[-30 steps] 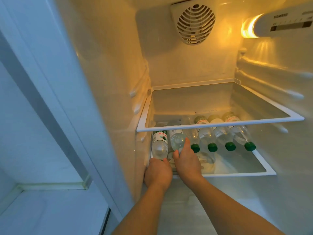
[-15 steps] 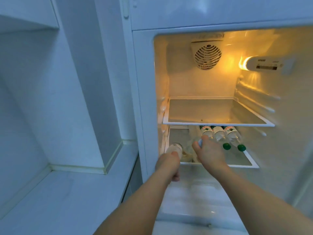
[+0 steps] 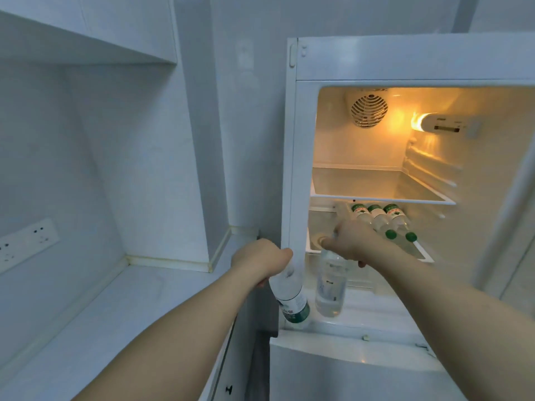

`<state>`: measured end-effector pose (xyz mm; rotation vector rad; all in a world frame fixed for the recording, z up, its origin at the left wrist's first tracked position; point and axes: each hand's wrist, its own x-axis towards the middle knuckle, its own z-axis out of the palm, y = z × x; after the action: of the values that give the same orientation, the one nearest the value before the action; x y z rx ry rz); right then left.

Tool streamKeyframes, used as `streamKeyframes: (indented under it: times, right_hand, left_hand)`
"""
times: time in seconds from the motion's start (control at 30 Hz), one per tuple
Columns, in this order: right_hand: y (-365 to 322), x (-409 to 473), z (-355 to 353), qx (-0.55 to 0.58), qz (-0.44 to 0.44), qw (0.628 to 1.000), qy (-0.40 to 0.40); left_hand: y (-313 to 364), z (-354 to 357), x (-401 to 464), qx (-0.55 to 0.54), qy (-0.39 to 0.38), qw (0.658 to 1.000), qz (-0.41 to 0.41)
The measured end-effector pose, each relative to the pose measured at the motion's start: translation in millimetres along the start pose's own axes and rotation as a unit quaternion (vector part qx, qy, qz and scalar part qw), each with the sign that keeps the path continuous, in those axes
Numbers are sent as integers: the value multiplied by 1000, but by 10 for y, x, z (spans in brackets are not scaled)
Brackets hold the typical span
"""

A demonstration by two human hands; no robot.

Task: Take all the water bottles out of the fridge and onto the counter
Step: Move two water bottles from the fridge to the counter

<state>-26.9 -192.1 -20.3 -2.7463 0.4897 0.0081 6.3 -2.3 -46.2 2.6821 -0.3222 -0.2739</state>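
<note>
Landmark: the open fridge [image 3: 292,169], lit inside, taken here as the reference for every place.
Left hand [image 3: 260,260]: closed around the neck end of a water bottle [image 3: 291,299] that hangs base-down just outside the fridge's left door frame; the label sits low on the bottle.
Right hand [image 3: 351,241]: closed on the top of a second bottle [image 3: 330,285], which hangs base-down at the fridge mouth, in front of the lower shelf.
Remaining bottles [image 3: 379,219]: at least three with green caps lie on their sides on the lower shelf [image 3: 425,256] inside the fridge, caps pointing outward; whether more lie behind the right hand cannot be told.
Upper shelf [image 3: 376,195]: bare.
Desk [image 3: 115,308]: the white surface directly left of the fridge, with no bottles visible on it.
Handling: the bottles look like thin clear plastic full of water, so probably moderately heavy, squashy at the body and possibly slick from the cold.
Hold: carried by the neck they may swing; a grip round the ridged middle seems steadier when setting them down.
Progress: early, judging by the stock left on the shelf.
</note>
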Motion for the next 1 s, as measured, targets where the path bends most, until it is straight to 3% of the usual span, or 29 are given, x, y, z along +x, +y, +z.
streamKeyframes:
  times: [0.13, 0.3, 0.53, 1.0]
  right_hand:
    - [-370, -231, 234, -21, -60, 991, -116]
    - [-807, -337, 484, -27, -154, 969, -192]
    - [-1409, -451, 743, -14, -289, 930, -226]
    - [-2281, -1193, 1370, 12, -429, 850, -307]
  left_hand:
    - [-345, -71, -346, 87, 7, 996, -35]
    - [-831, -110, -691, 62, 27, 990, -120]
    - [-1348, -339, -1239, 8, 108, 964, -242]
    - [-1915, -450, -2510, -7, 197, 880, -432]
